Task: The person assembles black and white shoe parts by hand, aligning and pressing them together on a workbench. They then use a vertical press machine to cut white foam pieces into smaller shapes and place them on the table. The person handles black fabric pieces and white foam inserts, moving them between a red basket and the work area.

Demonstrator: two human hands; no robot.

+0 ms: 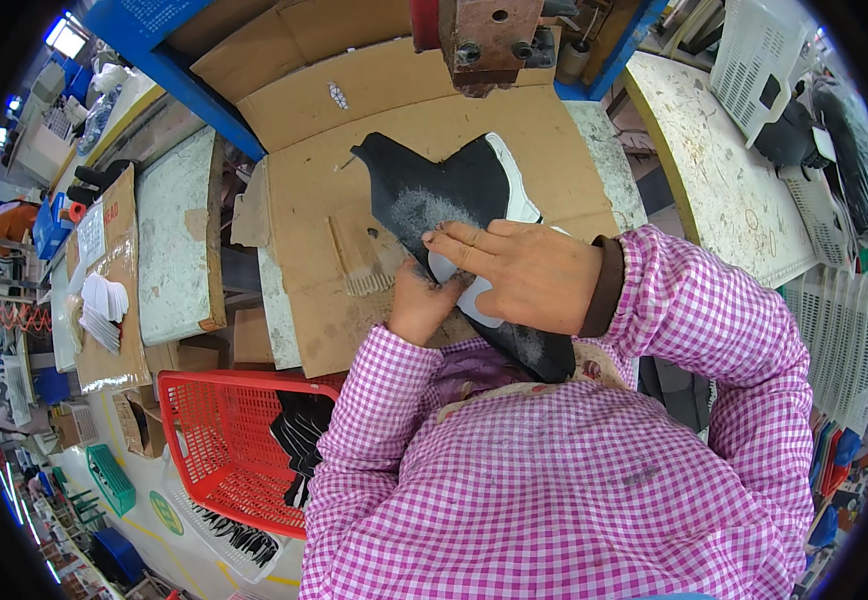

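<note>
A black, shoe-upper-shaped piece of material (419, 170) lies across the cardboard in front of me, its lower end reaching my lap. Greyish-white speckles cover part of its surface, and a white strip (514, 180) runs along its upper right edge. My left hand (422, 302) grips the piece's left edge, thumb on top and the other fingers mostly hidden. Over the middle, my right hand (529, 272) lies palm down with fingers stretched out on a smooth light-grey patch (482, 303). That patch is partly covered by both hands.
A flat pale-bristled brush (359, 258) rests on the cardboard sheet (314, 330) left of the piece. Beyond hangs a metal machine head (489, 50) inside a blue frame (179, 75). A red basket (244, 450) with black pieces stands lower left; white cut pieces (104, 308) lie farther left.
</note>
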